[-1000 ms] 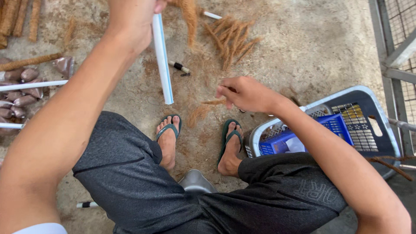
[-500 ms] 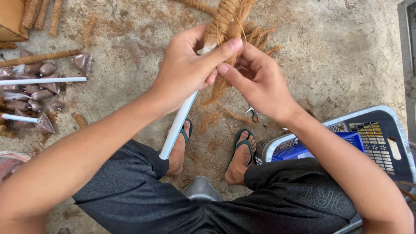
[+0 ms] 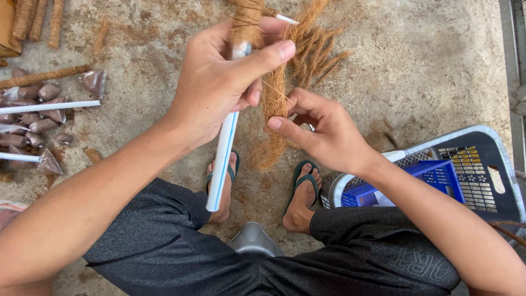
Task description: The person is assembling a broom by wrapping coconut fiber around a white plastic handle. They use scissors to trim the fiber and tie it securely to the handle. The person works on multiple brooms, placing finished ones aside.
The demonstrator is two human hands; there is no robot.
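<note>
- The white pipe [image 3: 222, 164] lay clamped in the left hand [image 3: 219, 82], running from above that fist, where brown fibre wrapped its upper part [image 3: 246, 22], down and toward the person to an open end over the left foot.
- The concrete floor [image 3: 416, 60] spread beneath both hands, dusted with brown fibre bits.
- The dark shorts [image 3: 164, 252] lay nearer the person than either hand, covering both bent legs.
- The dark plastic crate [image 3: 482, 170] with a white rim sat to the right of the right hand, a blue basket [image 3: 433, 175] inside it.
- The loose fibre bundle [image 3: 274, 109] hung between the two hands, touching the right hand's fingertips and trailing down toward the feet; more fibre fanned out just beyond the left hand's thumb.
- The left hand had its fingers closed around the pipe and its thumb stretched across the wrapped part.
- The right hand [image 3: 323, 134] sat just below and right of the left hand, its thumb and forefinger pinched on a thin strand of the fibre, other fingers curled.
- The green-strapped sandals [image 3: 304, 181] sat below both hands on the person's feet.
- Small brown-filled plastic packets [image 3: 33, 120] lay well left of the left hand, with two more white pipes [image 3: 49, 107] across them.
- Wrapped fibre sticks [image 3: 44, 77] lay far left beyond the packets.
</note>
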